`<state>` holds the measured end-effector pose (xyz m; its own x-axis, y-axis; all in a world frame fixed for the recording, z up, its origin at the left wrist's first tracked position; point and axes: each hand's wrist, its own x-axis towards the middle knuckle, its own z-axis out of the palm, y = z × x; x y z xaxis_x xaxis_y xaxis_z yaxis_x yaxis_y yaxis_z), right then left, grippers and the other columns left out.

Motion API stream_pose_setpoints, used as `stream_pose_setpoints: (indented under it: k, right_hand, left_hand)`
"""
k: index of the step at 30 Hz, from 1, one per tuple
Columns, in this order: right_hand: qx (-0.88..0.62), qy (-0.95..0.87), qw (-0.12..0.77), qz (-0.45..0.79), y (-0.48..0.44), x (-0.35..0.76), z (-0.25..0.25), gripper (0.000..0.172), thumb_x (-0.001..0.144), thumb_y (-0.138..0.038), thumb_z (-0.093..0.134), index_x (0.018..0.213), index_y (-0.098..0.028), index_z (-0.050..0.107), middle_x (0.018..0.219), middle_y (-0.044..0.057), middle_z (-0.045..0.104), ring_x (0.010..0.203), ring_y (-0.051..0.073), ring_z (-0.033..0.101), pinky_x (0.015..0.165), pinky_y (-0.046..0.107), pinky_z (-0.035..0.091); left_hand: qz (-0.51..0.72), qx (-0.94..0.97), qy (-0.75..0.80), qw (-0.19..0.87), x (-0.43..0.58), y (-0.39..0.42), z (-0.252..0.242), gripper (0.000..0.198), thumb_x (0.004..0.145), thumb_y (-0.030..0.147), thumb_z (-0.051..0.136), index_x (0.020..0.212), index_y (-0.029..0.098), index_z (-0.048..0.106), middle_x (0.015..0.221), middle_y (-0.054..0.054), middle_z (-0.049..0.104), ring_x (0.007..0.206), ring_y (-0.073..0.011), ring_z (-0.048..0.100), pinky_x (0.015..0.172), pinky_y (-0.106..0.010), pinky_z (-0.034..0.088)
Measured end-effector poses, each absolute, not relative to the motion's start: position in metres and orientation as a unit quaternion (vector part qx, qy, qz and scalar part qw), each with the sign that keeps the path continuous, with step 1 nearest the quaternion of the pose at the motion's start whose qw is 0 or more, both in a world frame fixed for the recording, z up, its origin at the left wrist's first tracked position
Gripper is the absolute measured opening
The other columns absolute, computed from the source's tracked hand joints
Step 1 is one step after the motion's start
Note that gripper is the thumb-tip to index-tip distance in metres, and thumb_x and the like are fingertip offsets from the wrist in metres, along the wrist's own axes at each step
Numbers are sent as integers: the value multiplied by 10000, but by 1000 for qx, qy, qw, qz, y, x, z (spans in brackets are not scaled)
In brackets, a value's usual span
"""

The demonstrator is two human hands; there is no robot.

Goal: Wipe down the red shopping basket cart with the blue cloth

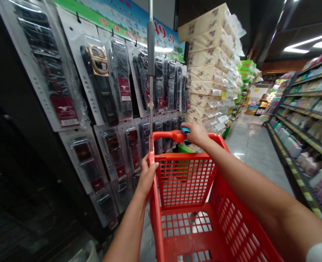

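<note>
A red plastic shopping basket (188,203) on a trolley fills the lower middle of the head view; it holds nothing. My left hand (147,175) grips the basket's near left rim corner, fingers curled round it. My right hand (195,134) is stretched to the far rim and presses a blue cloth (185,128) against the red top edge. A metal pole with a grey grip (151,54) rises upright from the basket's left corner.
A wall rack of packaged black belts (108,87) hangs close on the left. Stacked tissue packs (210,58) tower ahead. Shelves of goods (308,120) line the right side. A grey tiled aisle (253,145) runs ahead between them.
</note>
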<state>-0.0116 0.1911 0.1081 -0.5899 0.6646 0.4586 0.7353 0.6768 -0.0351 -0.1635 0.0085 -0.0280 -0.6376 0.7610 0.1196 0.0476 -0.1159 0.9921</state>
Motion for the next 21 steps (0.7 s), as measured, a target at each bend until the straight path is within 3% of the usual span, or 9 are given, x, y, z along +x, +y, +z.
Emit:
stream_pose_setpoints:
  k: [4,8,13,17,21]
  right_hand:
    - [-195,-958,187,-91,170,-53,115,596,808,-72,554,1371,-251,635,1295,71,672,1125,251,553,996,353,423]
    - [-276,-932,232,-45,159,-87,112,486,861,-76,495,1300,-154,686,1238,168,687,1180,309,558,989,417,452]
    - [-166,-947,270,61,151,-106,93,580,822,-28,516,1359,-217,630,1379,28,654,1284,156,568,1112,272,405]
    - [-133,-920,330,162,133,-82,68,612,782,-9,500,1360,-170,621,1399,69,636,1305,178,570,1142,316,413]
    - [-164,-926,314,132,86,-35,39,628,796,-76,554,1410,-204,587,1382,103,622,1257,243,579,1094,407,466]
  left_hand:
    - [667,332,610,269,-163,9,-29,682,862,494,579,1475,276,378,1411,-92,583,1309,-293,551,1153,-468,358]
    - [669,328,612,266,-161,10,-28,664,864,477,585,1467,271,399,1422,-90,578,1315,-292,544,1163,-470,350]
    - [690,330,584,273,-161,10,-31,678,855,484,611,1469,282,405,1456,-83,560,1339,-284,534,1161,-465,371]
    - [721,318,550,275,-156,9,-31,662,838,466,663,1442,285,462,1457,-67,575,1364,-270,525,1178,-444,363]
    - [783,287,429,347,-150,9,-30,595,869,464,592,1415,240,516,1401,-73,629,1290,-258,593,1131,-415,437]
